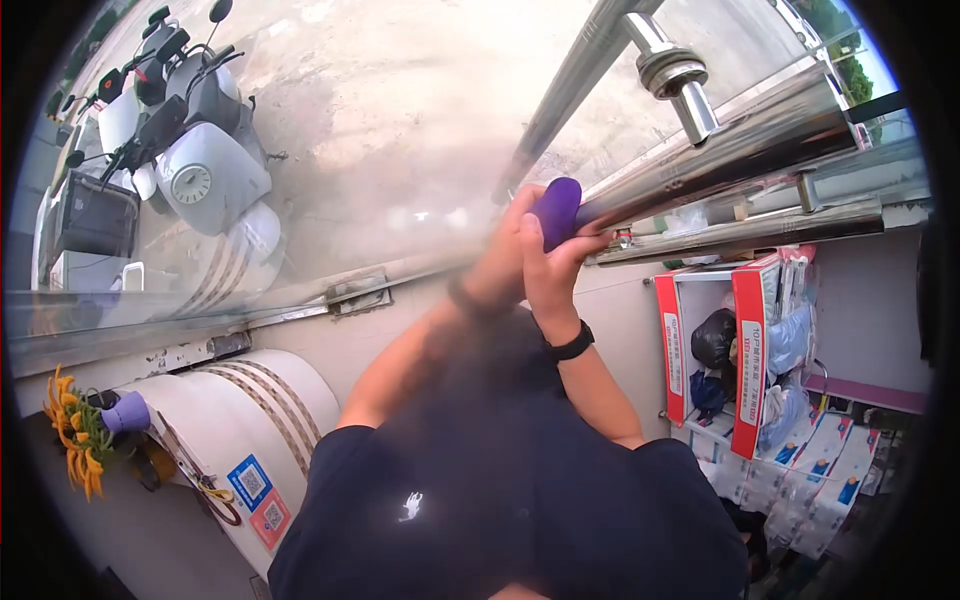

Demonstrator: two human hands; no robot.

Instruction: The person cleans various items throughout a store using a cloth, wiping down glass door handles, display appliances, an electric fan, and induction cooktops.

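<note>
A smooth purple object [561, 212] is up against the near end of a thick shiny metal bar [730, 150]. My left hand [512, 228] is at the object's left side, partly blurred and partly behind my right hand. Just below is my right hand [552, 272], with a black band on its wrist. Its thumb lies along the object's left edge, and a finger reaches right, under the end of the bar. The fingertips behind the object are hidden.
Glass and a low frame [360, 290] run across the middle. Parked scooters [210, 175] stand beyond at left. A white curved unit [240, 420] with QR codes and yellow flowers [78, 440] is lower left. Red-and-white shelving [748, 360] and packaged goods [815, 460] are at right.
</note>
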